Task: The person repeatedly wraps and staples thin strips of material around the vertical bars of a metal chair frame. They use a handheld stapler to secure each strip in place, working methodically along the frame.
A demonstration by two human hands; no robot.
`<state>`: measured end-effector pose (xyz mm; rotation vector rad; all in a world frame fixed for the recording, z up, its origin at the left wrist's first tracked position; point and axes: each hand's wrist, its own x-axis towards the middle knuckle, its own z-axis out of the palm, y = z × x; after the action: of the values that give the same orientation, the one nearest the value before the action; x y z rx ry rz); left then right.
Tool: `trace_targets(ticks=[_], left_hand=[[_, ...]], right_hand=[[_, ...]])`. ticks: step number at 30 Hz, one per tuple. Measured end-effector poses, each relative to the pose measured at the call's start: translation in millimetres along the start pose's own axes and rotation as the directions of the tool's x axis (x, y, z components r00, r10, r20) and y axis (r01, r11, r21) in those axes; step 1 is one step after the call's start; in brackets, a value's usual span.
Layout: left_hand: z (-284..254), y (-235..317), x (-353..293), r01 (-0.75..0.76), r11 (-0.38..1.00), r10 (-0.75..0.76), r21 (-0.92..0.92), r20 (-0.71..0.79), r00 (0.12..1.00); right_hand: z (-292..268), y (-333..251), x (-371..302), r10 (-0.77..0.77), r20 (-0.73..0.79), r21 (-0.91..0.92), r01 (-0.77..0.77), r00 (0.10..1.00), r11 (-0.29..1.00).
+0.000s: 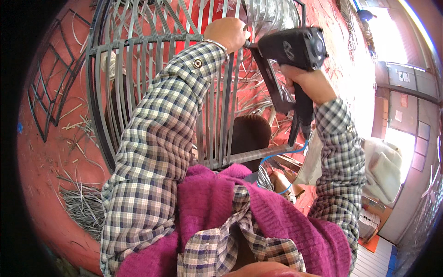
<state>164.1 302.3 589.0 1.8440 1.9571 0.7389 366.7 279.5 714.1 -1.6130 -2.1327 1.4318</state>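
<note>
In front of me stands a dark metal furniture frame (94,83) strung with many flat grey strips (140,99). My left hand (225,34) is closed at the frame's crossbar, with its fingers pinched on a grey strip, partly hidden by the fist. My right hand (314,84) wraps round the handle of a black air staple gun (286,46). The gun's nose points left, close to the fingers of my left hand, near the bar where the strips wrap. From its handle a blue air hose (290,151) runs down and left.
A bare black metal frame (57,76) lies on the red floor (46,171) at left. Loose strips pile up (83,205) at lower left, and more offcuts lie beyond the frame. A dark rounded seat (251,134) shows behind the strips. White padded material (383,171) is at right.
</note>
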Motion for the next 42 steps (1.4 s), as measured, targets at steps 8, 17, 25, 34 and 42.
trace_targets(ticks=[8,17,25,34,42], left_hand=[[-7,-1,-2,-0.058,0.998,0.054,0.020,0.154,0.987],[-36,42,-48,-0.144,0.979,0.146,0.143,0.001,0.989],[-73,100,-85,-0.261,0.955,0.265,0.144,-0.014,0.964],[-167,154,-104,-0.504,0.859,0.425,0.089,0.427,0.798],[-264,189,20,-0.421,0.583,0.717,0.695,-0.195,0.670]], right_hand=[[-89,129,-161,0.321,-0.481,0.241,-0.229,0.816,0.943],[-133,364,-248,0.390,-0.883,-0.044,-0.874,0.260,0.483],[-140,247,-159,-0.190,-0.865,-0.475,-0.640,0.464,0.604],[-6,49,-70,-0.726,-0.207,-0.589,0.508,0.656,0.628],[-31,20,-117,-0.538,0.085,-0.515,0.499,0.839,0.697]])
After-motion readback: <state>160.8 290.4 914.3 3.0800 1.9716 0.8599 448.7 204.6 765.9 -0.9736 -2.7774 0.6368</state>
